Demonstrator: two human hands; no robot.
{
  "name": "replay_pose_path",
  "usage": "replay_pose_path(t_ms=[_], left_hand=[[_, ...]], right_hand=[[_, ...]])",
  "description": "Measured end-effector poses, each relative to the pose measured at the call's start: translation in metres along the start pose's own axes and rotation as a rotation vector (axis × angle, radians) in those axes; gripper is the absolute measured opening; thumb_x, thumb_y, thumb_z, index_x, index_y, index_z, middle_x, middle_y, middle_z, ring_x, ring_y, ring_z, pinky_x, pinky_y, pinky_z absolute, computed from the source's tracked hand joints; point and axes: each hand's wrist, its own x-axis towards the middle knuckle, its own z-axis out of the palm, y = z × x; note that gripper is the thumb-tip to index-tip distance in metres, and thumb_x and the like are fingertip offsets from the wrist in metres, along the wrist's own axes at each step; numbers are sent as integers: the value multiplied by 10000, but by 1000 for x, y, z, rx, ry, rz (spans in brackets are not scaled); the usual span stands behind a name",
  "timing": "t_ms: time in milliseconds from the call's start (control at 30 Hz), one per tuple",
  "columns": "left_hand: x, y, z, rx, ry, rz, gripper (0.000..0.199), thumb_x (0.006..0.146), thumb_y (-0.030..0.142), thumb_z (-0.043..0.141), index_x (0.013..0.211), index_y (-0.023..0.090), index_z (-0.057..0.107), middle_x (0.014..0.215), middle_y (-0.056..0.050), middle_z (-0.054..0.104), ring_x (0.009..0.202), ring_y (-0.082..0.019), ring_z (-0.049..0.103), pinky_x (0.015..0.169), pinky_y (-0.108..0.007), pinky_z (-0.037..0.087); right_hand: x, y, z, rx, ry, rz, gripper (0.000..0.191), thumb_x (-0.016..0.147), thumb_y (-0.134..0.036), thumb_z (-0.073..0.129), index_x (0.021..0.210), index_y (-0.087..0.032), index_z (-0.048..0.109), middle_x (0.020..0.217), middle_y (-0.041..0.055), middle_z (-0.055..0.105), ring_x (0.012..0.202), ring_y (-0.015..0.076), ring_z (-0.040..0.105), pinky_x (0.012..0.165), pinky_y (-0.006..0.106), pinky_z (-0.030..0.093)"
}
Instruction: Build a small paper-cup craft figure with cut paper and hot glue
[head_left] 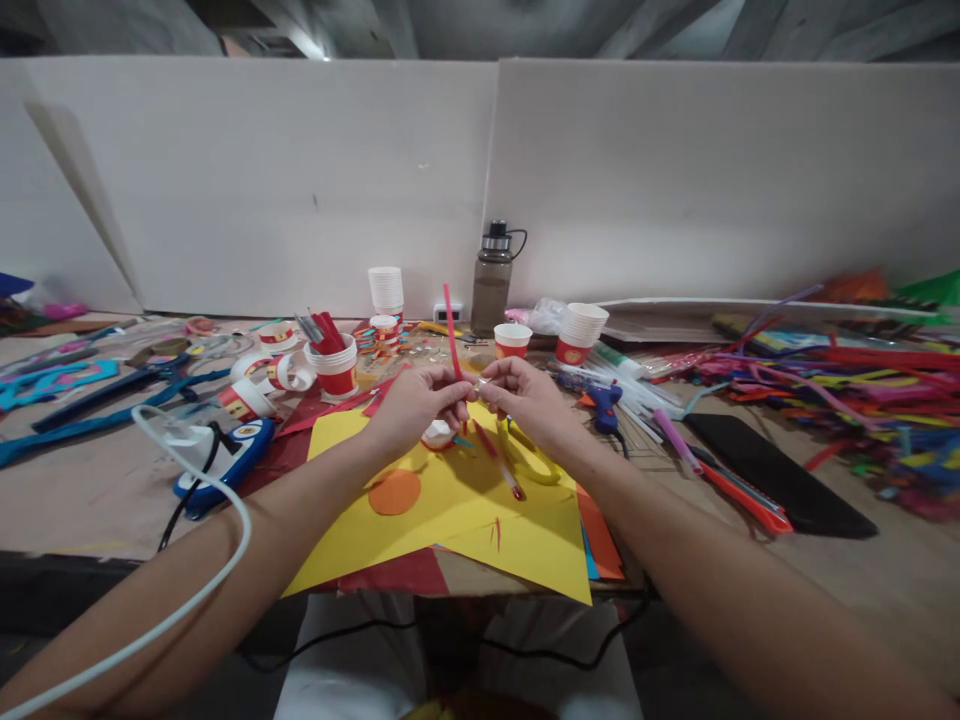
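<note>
My left hand (pixel 421 404) is closed on a thin red strip (pixel 451 325) that stands up from between its fingers; whether it is paper or plastic I cannot tell. Close beside it, the fingertips of my right hand (pixel 519 396) are pinched together, with something small and pale at their tips. Both hands are above yellow paper sheets (pixel 442 525). Below my left hand sits a small white-and-red cup piece (pixel 438 434). An orange paper circle (pixel 394 492), a red pen (pixel 504 466) and yellow-handled scissors (pixel 536 456) lie on the paper.
On the left are a cup of red sticks (pixel 332 365), a blue power strip (pixel 225 465) and a white cable (pixel 244 520). Paper cups (pixel 582 333) and a water bottle (pixel 493 285) stand behind. A glue gun (pixel 604 404), a cutter knife (pixel 742 495) and a black phone-like slab (pixel 780 475) lie right.
</note>
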Motion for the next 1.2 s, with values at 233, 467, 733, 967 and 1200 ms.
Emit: replay_pose_path(t_ms=[233,467,733,967,1200], left_hand=[[-3,0,5,144,4,6,278,744,337,731,902,116,673,636,-30,686,534,-111,635,566,-232,540],[-9,10,11,273,81,18,147,779,249,659,835,113,668,609,-30,684,527,-111,639,560,-214,526],[-10,13,14,299,119,75,31,717,141,597,696,147,575,505,18,614,442,-91,571,473,-182,454],[-4,12,7,206,140,28,53,732,155,578,686,137,557,499,-9,623,415,-89,553,453,-186,430],[2,7,-4,-140,39,-54,183,764,244,676,674,111,588,516,1,591,425,-52,510,431,-156,395]], right_hand=[[-1,3,1,-191,-1,-112,189,803,-278,620,945,-190,532,749,-8,597,681,131,567,587,257,431],[-5,6,2,-313,31,-229,189,827,-243,588,999,-192,529,747,-14,586,677,127,558,624,266,426],[-9,-3,12,-197,25,-216,180,822,-235,586,986,-207,515,765,-11,594,713,138,586,641,274,453],[-7,-5,8,-50,-18,-174,200,797,-302,644,939,-193,555,766,-12,568,668,118,532,608,265,436],[-5,-3,4,-33,-15,-192,188,793,-273,656,950,-197,583,866,7,600,768,124,564,709,278,464]])
